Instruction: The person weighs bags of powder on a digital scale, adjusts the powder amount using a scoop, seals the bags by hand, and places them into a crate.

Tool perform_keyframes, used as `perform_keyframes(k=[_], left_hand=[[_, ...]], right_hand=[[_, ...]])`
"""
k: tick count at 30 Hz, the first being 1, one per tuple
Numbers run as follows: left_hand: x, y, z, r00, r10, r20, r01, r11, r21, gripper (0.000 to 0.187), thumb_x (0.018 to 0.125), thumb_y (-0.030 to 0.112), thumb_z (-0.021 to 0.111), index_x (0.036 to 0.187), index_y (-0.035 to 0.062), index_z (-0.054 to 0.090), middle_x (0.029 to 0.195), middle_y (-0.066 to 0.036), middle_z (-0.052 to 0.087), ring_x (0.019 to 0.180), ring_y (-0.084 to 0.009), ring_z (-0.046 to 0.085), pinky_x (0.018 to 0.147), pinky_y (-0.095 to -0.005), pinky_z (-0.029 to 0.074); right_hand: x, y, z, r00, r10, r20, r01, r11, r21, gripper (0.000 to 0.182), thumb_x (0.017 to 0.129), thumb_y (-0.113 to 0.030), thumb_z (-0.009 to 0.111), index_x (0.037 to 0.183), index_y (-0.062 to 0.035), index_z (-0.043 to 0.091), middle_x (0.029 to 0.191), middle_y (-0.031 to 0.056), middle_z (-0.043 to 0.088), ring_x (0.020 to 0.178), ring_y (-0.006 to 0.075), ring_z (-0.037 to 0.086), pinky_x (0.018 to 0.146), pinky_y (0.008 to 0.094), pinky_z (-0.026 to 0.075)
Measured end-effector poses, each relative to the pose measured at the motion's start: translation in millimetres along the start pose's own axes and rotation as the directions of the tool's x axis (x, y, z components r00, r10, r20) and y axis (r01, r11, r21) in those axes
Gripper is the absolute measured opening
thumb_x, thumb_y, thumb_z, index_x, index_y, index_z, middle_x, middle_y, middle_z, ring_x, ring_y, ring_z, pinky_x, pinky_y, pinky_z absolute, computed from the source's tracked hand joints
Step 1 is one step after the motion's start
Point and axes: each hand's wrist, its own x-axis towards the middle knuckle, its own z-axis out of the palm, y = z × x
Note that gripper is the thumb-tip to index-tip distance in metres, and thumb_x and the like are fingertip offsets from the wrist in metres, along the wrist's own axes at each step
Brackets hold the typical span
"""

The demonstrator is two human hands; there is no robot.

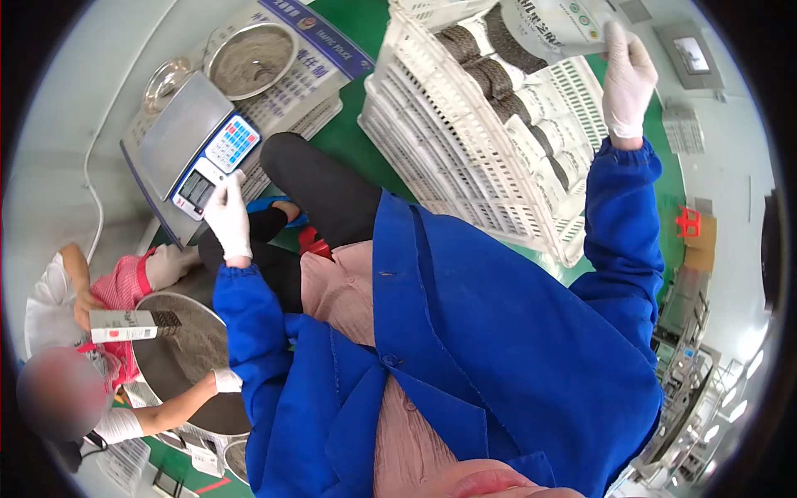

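Note:
My right hand, in a white glove, pinches the edge of a printed pouch at the top right. The pouch has a white label and dark contents, and overlaps a white slatted crate in this view. Several similar pouches lie in the crate. My left hand, also gloved, is at the front of a digital scale, fingers drawn together beside its display and keypad. Whatever those fingers hold, if anything, I cannot tell. The scale's flat pan carries nothing.
Behind the scale, a metal bowl of greyish powder stands beside a smaller shiny bowl. At the lower left, a co-worker holds a printed packet over a large pot of powder. A red stool is near my legs.

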Motion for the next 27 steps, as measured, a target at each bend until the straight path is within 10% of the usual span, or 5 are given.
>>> perform_keyframes(k=[9,11,15,22,27], left_hand=[[-69,-96,36,0.976,-0.189,0.108,0.199,0.976,-0.086,0.022,0.095,0.015,0.064,0.098,-0.004,0.074,0.089,-0.007,0.075,0.084,-0.0112,0.067,0.08,-0.0267,0.052],[-68,-119,30,0.966,-0.213,0.147,0.216,0.976,-0.006,0.024,0.097,0.016,0.063,0.099,-0.0051,0.074,0.092,-0.007,0.074,0.086,-0.0119,0.067,0.082,-0.0261,0.052],[-60,-124,30,0.963,-0.235,0.13,0.226,0.971,0.078,0.024,0.097,0.016,0.061,0.1,-0.0051,0.073,0.092,-0.008,0.074,0.085,-0.0121,0.067,0.082,-0.0265,0.052],[-57,-118,42,0.94,-0.288,0.18,0.256,0.949,0.185,0.025,0.093,0.02,0.063,0.1,-0.0021,0.074,0.089,-0.014,0.075,0.084,-0.0161,0.07,0.078,-0.0295,0.052],[-53,-134,53,0.936,-0.277,0.218,0.218,0.94,0.263,0.027,0.092,0.023,0.063,0.101,-0.0002,0.074,0.091,-0.018,0.074,0.087,-0.0249,0.072,0.078,-0.0322,0.052]], right_hand=[[-7,187,-32,0.781,0.617,-0.1,-0.625,0.773,-0.108,0.038,0.093,-0.03,0.065,0.109,0.0042,0.069,0.092,0.0078,0.07,0.076,0.0139,0.065,0.072,0.0262,0.052],[-34,256,-30,0.945,0.323,0.056,-0.13,0.526,-0.841,0.065,0.086,-0.043,0.069,0.126,0.0075,0.059,0.12,0.0279,0.065,0.112,0.039,0.063,0.103,0.041,0.046],[-89,263,42,0.857,0.306,0.415,0.207,0.533,-0.821,0.078,0.093,-0.054,0.055,0.147,0.0014,0.041,0.15,0.0278,0.04,0.143,0.039,0.033,0.118,0.0421,0.028],[-110,278,72,0.653,0.666,0.361,-0.058,0.519,-0.853,0.086,0.092,-0.071,0.038,0.152,-0.0091,0.036,0.157,0.021,0.032,0.148,0.0368,0.025,0.121,0.0425,0.019],[-159,395,50,0.69,0.208,0.694,0.495,0.564,-0.661,0.065,0.102,-0.052,0.038,0.149,-0.0067,0.04,0.152,0.0159,0.042,0.142,0.0293,0.037,0.115,0.0368,0.033]])
